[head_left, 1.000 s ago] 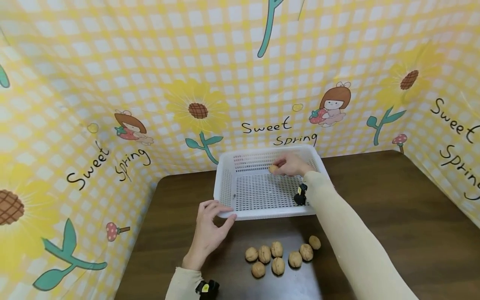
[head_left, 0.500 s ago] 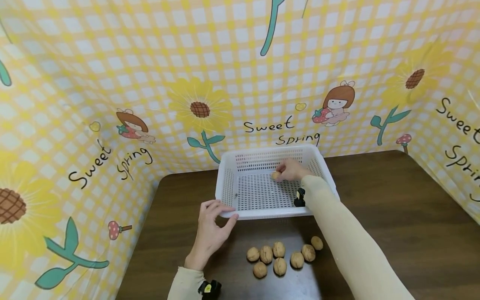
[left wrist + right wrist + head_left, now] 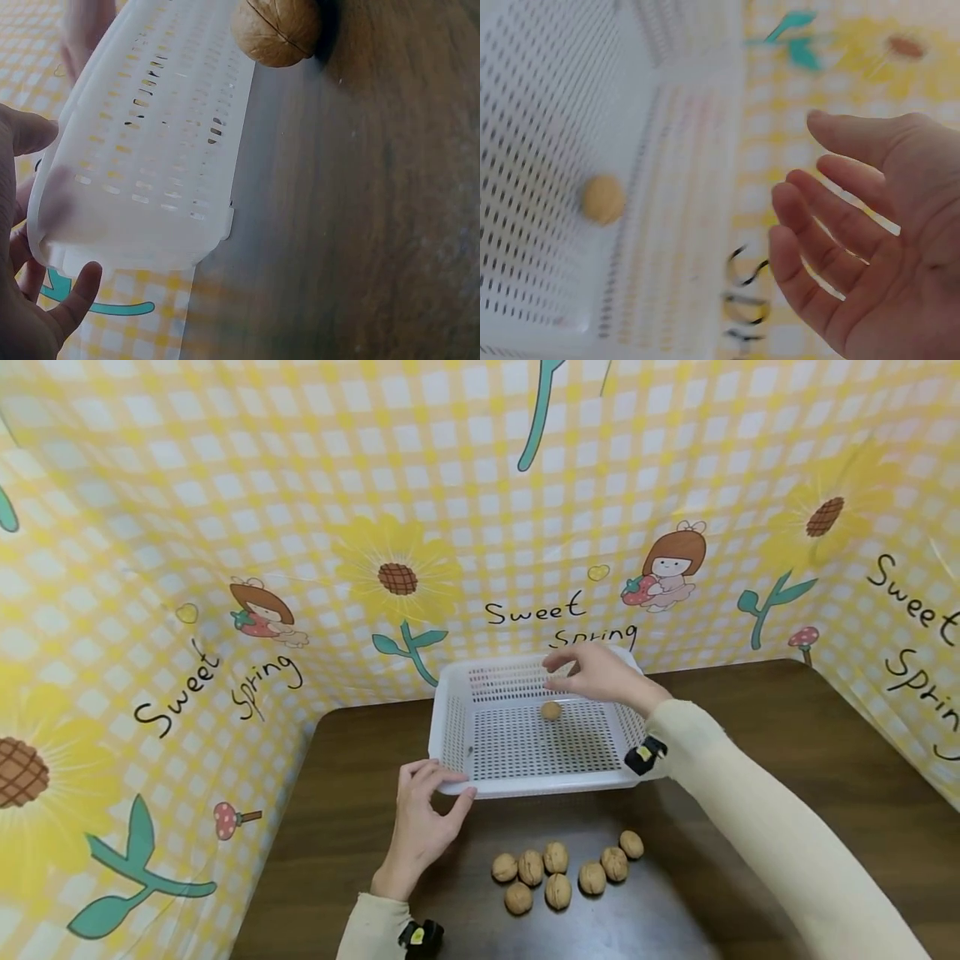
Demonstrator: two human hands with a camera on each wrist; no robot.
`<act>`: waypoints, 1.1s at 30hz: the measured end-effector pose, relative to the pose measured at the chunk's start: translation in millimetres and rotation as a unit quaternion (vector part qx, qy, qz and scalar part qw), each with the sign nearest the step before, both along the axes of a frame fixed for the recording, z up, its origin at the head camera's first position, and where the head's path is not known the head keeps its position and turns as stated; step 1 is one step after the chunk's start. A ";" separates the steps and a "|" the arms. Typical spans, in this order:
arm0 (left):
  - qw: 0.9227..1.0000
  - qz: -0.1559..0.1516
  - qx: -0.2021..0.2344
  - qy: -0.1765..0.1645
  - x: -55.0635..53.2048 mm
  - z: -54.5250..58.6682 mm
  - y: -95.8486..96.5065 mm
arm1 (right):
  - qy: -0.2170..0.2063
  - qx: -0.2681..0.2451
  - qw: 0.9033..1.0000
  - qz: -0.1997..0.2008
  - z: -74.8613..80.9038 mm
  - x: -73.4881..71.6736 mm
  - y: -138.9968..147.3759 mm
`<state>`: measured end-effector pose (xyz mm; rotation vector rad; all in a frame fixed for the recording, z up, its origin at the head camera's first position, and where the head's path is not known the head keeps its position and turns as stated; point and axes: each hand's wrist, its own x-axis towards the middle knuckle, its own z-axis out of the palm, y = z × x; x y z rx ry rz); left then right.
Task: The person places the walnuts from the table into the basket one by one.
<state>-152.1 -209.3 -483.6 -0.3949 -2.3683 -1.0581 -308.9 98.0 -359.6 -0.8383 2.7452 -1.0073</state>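
Observation:
A white perforated plastic basket [image 3: 555, 788] stands on the table, with a single walnut [image 3: 551, 710] on its floor towards the back. My left hand [image 3: 418, 822] grips the basket's front left corner, thumb and fingers to either side of the rim; the left wrist view shows the basket wall [image 3: 150, 142] close up. Above the basket's back right part is my right hand [image 3: 603, 674], fingers spread and loosely bent, holding nothing. In the right wrist view the walnut [image 3: 603, 199] lies well apart from the right hand [image 3: 919, 240].
Several walnuts [image 3: 558, 891] lie in a loose group on the dark wooden table [image 3: 750, 760] in front of the basket. A yellow checked cloth [image 3: 480, 527] with printed flowers hangs behind the table and along both sides.
My right hand has let go of the walnut inside the basket, then lifted and moved back to the right. The left hand stays at the basket corner.

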 end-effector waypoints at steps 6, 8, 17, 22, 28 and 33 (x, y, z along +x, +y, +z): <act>1.000 0.001 -0.003 0.005 0.2 2.4 -3.2 | 0.082 -0.054 0.994 0.036 8.4 53.7 7.1; 1.000 0.003 -0.002 0.006 0.4 3.0 -3.7 | 0.096 -0.071 0.992 0.049 2.7 69.6 10.4; 1.000 -0.006 -0.007 0.001 0.7 3.4 -0.1 | 0.096 -0.109 0.983 0.112 -58.3 130.0 40.1; 1.000 -0.007 -0.011 0.013 0.3 3.2 -0.2 | 0.041 -0.106 0.985 0.127 -87.3 151.4 56.5; 1.000 -0.001 -0.010 0.017 0.9 2.0 -1.6 | -0.002 -0.095 0.986 0.135 -114.6 163.7 66.4; 1.000 -0.003 -0.014 0.017 0.4 0.7 0.0 | 0.016 -0.096 0.986 0.136 -132.3 170.6 72.1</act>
